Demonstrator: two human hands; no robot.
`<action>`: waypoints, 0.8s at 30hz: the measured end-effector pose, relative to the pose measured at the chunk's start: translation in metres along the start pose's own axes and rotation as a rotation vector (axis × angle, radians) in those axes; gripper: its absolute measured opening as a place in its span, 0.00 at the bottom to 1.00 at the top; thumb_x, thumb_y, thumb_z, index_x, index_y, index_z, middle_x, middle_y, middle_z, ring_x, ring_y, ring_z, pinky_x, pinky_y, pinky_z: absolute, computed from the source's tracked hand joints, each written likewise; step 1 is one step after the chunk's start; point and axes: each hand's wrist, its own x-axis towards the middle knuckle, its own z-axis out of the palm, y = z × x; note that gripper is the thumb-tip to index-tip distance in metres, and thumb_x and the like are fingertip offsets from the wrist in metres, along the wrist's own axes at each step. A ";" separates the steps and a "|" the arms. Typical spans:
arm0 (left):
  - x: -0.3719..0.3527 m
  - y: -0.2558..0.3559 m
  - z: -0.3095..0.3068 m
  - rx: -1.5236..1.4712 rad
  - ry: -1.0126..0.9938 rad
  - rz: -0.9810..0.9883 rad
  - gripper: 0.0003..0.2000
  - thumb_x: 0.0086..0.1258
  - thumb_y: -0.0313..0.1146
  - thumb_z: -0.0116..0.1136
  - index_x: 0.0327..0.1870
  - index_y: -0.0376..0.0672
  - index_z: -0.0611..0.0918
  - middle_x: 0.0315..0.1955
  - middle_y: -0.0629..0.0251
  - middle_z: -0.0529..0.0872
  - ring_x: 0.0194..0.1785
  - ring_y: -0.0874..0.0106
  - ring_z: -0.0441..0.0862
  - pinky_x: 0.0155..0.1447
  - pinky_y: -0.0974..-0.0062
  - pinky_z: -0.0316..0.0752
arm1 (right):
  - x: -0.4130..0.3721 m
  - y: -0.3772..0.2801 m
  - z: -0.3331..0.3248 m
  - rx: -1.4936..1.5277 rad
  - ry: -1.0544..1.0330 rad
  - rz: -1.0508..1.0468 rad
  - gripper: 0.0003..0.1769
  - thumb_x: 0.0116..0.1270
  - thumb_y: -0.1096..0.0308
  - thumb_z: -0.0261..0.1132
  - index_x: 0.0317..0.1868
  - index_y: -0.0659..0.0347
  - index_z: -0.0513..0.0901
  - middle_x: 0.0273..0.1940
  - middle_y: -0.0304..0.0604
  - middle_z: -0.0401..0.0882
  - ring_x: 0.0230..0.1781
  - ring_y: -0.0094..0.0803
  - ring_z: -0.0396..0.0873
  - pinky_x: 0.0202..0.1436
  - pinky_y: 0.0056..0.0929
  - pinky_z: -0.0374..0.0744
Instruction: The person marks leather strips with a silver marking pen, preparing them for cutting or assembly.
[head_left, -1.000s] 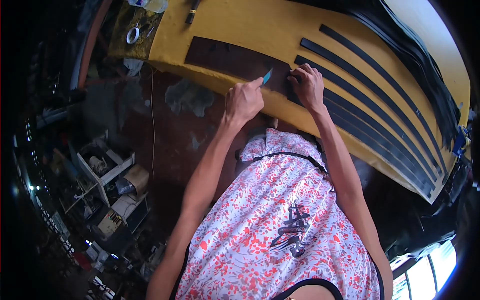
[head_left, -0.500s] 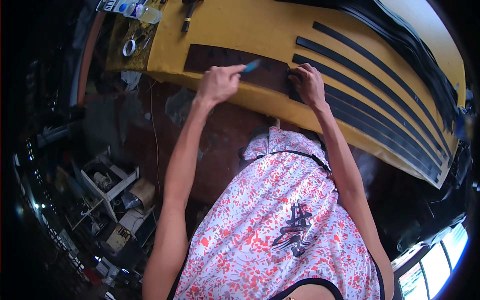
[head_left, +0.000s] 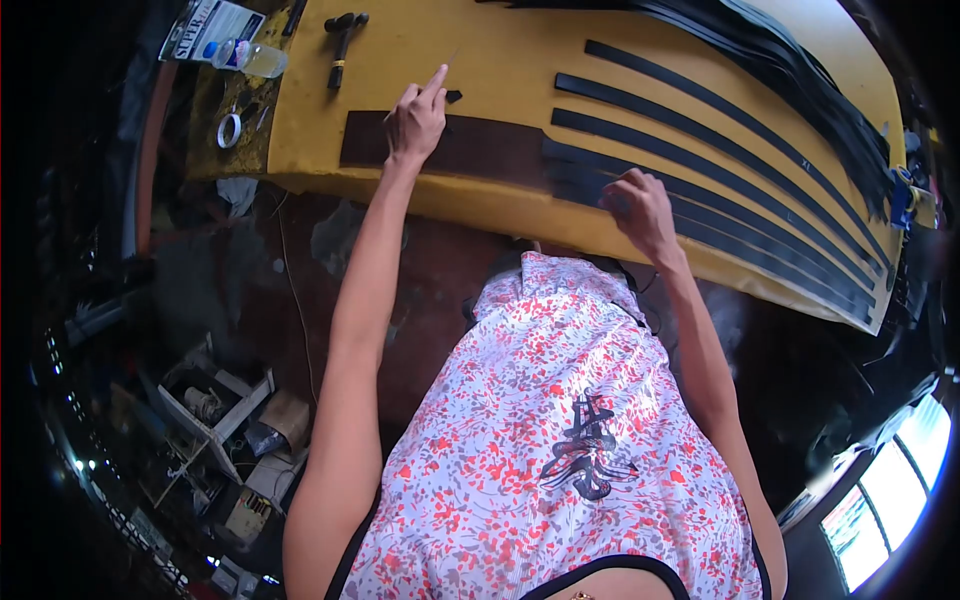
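My left hand (head_left: 416,122) is over the top edge of a dark brown leather-like sheet (head_left: 490,150), index finger stretched out. A thin blade-like tool (head_left: 456,54) shows faintly past the fingertip; its handle is hidden. A small black pointed piece (head_left: 454,96) lies beside that finger. Over the front edge of the table, near the ends of several black strips (head_left: 700,185), my right hand (head_left: 645,215) is curled closed. Something blurred may be between its fingers; I cannot make it out.
On the yellow table (head_left: 480,60) lie a hammer (head_left: 341,50), a plastic bottle (head_left: 248,58) and a white tape roll (head_left: 229,130) at the left. A bundle of long black strips (head_left: 810,90) runs along the far right. A wooden rack (head_left: 220,420) stands below left.
My left hand has moved forward, and the blue part it showed is out of sight. My right hand has drawn back and right, off the brown sheet's end. The view has shifted slightly.
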 end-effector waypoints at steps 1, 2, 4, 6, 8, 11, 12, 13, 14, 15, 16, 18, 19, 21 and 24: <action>0.005 -0.001 0.014 0.180 0.180 0.139 0.19 0.68 0.40 0.56 0.61 0.64 0.78 0.34 0.58 0.83 0.38 0.58 0.81 0.44 0.63 0.76 | -0.003 -0.001 0.005 -0.011 0.008 -0.024 0.09 0.51 0.66 0.73 0.34 0.55 0.83 0.37 0.40 0.76 0.41 0.39 0.74 0.47 0.36 0.71; 0.009 0.009 0.017 0.360 0.360 0.277 0.19 0.69 0.40 0.54 0.61 0.62 0.78 0.35 0.55 0.82 0.41 0.57 0.80 0.47 0.62 0.75 | -0.007 -0.002 0.011 -0.020 0.014 -0.047 0.11 0.51 0.65 0.73 0.35 0.55 0.83 0.38 0.39 0.76 0.42 0.39 0.74 0.48 0.36 0.71; 0.000 0.030 0.018 0.267 0.381 0.255 0.16 0.68 0.37 0.56 0.56 0.53 0.81 0.37 0.53 0.82 0.46 0.55 0.78 0.52 0.62 0.72 | -0.012 0.000 0.020 -0.043 0.036 -0.074 0.16 0.51 0.65 0.73 0.41 0.54 0.82 0.39 0.39 0.76 0.44 0.38 0.74 0.50 0.36 0.70; -0.021 0.053 0.017 -0.148 0.227 0.205 0.11 0.66 0.31 0.57 0.47 0.43 0.84 0.36 0.53 0.82 0.43 0.57 0.80 0.49 0.64 0.74 | -0.016 0.001 0.026 -0.014 0.021 0.020 0.18 0.51 0.65 0.73 0.43 0.54 0.81 0.39 0.39 0.76 0.44 0.38 0.74 0.50 0.36 0.69; -0.054 0.069 0.029 -0.422 0.087 0.181 0.06 0.63 0.28 0.59 0.38 0.40 0.85 0.35 0.54 0.83 0.40 0.56 0.81 0.46 0.64 0.76 | -0.017 0.002 0.028 0.005 0.006 0.046 0.19 0.51 0.65 0.73 0.44 0.55 0.80 0.40 0.40 0.76 0.45 0.39 0.73 0.51 0.36 0.69; -0.092 0.081 0.049 -0.505 -0.094 0.025 0.07 0.63 0.27 0.57 0.37 0.38 0.85 0.34 0.53 0.83 0.39 0.56 0.82 0.45 0.66 0.77 | -0.016 0.000 0.026 0.030 0.025 0.041 0.18 0.51 0.65 0.73 0.44 0.55 0.79 0.41 0.41 0.75 0.45 0.40 0.73 0.50 0.37 0.69; -0.098 0.083 0.055 -0.533 -0.141 -0.027 0.07 0.63 0.27 0.57 0.38 0.38 0.85 0.34 0.53 0.83 0.39 0.56 0.83 0.44 0.65 0.77 | -0.015 -0.001 0.025 0.037 0.014 0.052 0.18 0.51 0.66 0.73 0.43 0.55 0.79 0.42 0.41 0.75 0.45 0.40 0.73 0.51 0.37 0.69; -0.102 0.086 0.058 -0.545 -0.112 -0.038 0.07 0.63 0.26 0.58 0.39 0.39 0.86 0.31 0.57 0.83 0.34 0.63 0.82 0.41 0.70 0.77 | -0.013 -0.002 0.024 0.045 -0.001 0.061 0.18 0.52 0.66 0.73 0.43 0.55 0.78 0.42 0.41 0.74 0.46 0.40 0.73 0.51 0.37 0.68; -0.105 0.087 0.061 -0.542 -0.107 -0.048 0.07 0.63 0.26 0.58 0.39 0.39 0.86 0.31 0.57 0.83 0.34 0.63 0.82 0.41 0.70 0.77 | -0.012 -0.003 0.022 0.048 -0.010 0.053 0.18 0.52 0.66 0.73 0.43 0.55 0.78 0.42 0.41 0.74 0.46 0.40 0.73 0.51 0.37 0.68; -0.106 0.088 0.064 -0.525 -0.102 -0.045 0.07 0.63 0.26 0.57 0.39 0.39 0.86 0.31 0.57 0.83 0.34 0.63 0.82 0.41 0.70 0.76 | -0.010 -0.005 0.020 0.033 -0.026 0.041 0.18 0.52 0.66 0.73 0.43 0.56 0.78 0.42 0.42 0.74 0.46 0.40 0.73 0.51 0.36 0.68; -0.106 0.089 0.064 -0.508 -0.097 -0.043 0.07 0.63 0.26 0.57 0.39 0.39 0.86 0.31 0.57 0.83 0.34 0.63 0.82 0.41 0.70 0.76 | -0.008 -0.006 0.018 0.017 -0.043 0.028 0.17 0.53 0.67 0.72 0.43 0.56 0.78 0.42 0.42 0.74 0.47 0.40 0.73 0.52 0.36 0.68; -0.106 0.087 0.066 -0.500 -0.082 -0.062 0.07 0.63 0.27 0.57 0.39 0.40 0.86 0.31 0.57 0.83 0.34 0.63 0.82 0.42 0.70 0.76 | -0.006 -0.007 0.016 0.008 -0.045 -0.019 0.17 0.53 0.67 0.72 0.42 0.57 0.78 0.43 0.42 0.75 0.48 0.40 0.73 0.53 0.36 0.68; -0.105 0.087 0.065 -0.525 -0.093 -0.085 0.07 0.63 0.27 0.56 0.38 0.39 0.85 0.32 0.56 0.83 0.36 0.59 0.82 0.43 0.67 0.76 | -0.005 -0.007 0.015 -0.003 -0.037 -0.053 0.16 0.54 0.68 0.71 0.42 0.57 0.78 0.44 0.42 0.75 0.48 0.41 0.73 0.54 0.36 0.68; -0.104 0.086 0.064 -0.552 -0.104 -0.115 0.07 0.63 0.27 0.55 0.37 0.39 0.85 0.33 0.55 0.83 0.38 0.56 0.82 0.44 0.63 0.76 | -0.002 -0.007 0.011 0.040 -0.051 -0.070 0.16 0.54 0.68 0.71 0.44 0.57 0.78 0.44 0.43 0.76 0.49 0.41 0.74 0.54 0.36 0.69; -0.103 0.086 0.064 -0.570 -0.105 -0.113 0.07 0.63 0.28 0.55 0.36 0.39 0.85 0.31 0.55 0.83 0.37 0.56 0.82 0.44 0.63 0.76 | 0.002 -0.013 0.004 0.104 -0.071 -0.083 0.18 0.54 0.69 0.70 0.47 0.57 0.79 0.46 0.43 0.77 0.49 0.41 0.75 0.54 0.36 0.70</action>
